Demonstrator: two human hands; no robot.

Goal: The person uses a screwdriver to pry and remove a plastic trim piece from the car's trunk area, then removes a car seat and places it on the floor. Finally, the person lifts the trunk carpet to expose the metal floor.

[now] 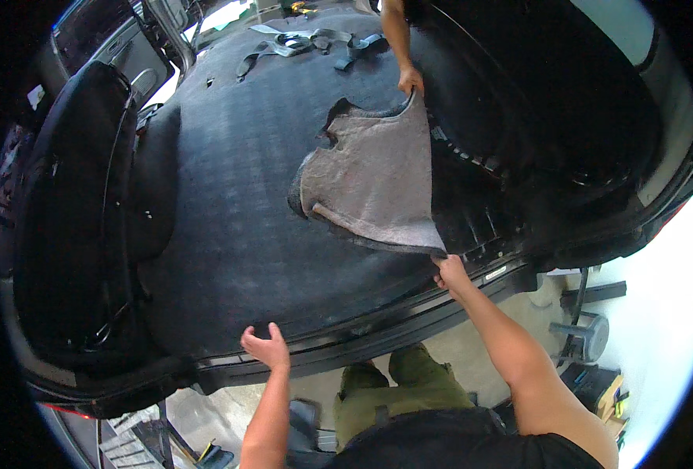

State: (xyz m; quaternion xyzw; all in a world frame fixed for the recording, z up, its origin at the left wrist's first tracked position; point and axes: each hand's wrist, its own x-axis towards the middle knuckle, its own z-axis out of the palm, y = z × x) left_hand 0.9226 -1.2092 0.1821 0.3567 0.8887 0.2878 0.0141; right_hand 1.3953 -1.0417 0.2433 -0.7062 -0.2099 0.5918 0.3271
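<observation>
A piece of dark trunk carpet [370, 168] with its grey-beige backing turned up stands partly lifted over the dark carpeted cargo floor [245, 195] of a vehicle. My right hand [452, 275] is closed on its near corner, close to the rear sill. At the far corner another person's hand [411, 80] grips the same piece, the arm coming in from the top. My left hand [267, 346] is just above the sill, thumb and fingers apart, holding nothing.
Grey seat belt straps [292, 43] lie across the far end of the cargo floor. Dark side panels rise at left and right. A black rear sill [362, 332] runs before me. On the ground at right are a grey stool [585, 336] and tools.
</observation>
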